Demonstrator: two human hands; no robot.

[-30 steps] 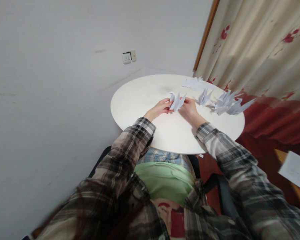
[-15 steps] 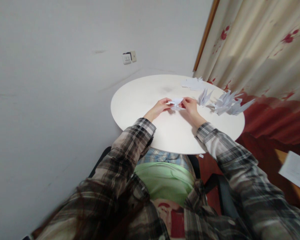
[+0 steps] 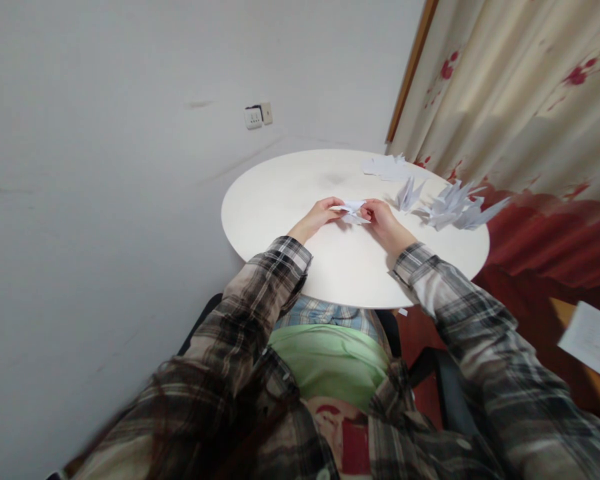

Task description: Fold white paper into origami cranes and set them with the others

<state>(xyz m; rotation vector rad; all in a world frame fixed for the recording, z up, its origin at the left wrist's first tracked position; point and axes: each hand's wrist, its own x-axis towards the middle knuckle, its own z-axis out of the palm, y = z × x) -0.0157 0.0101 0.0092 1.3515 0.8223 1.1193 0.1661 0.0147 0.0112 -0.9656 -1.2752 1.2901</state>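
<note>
A small folded white paper piece (image 3: 353, 210) is held between both my hands just above the round white table (image 3: 280, 200). My left hand (image 3: 320, 217) pinches its left end with closed fingers. My right hand (image 3: 385, 220) grips its right end, fingers curled. The paper lies roughly flat and level between them. Both my arms wear plaid sleeves.
Several folded white paper figures (image 3: 450, 207) lie in a cluster at the table's right, one more (image 3: 409, 193) closer to my hands. Flat paper scraps (image 3: 387, 167) sit at the far right rim. A floral curtain (image 3: 520, 100) hangs right; a sheet (image 3: 593, 340) lies on a low surface.
One second ago the paper stood upright with two pointed flaps; it has since been turned down flat between my hands. My right hand shifted slightly toward me.
</note>
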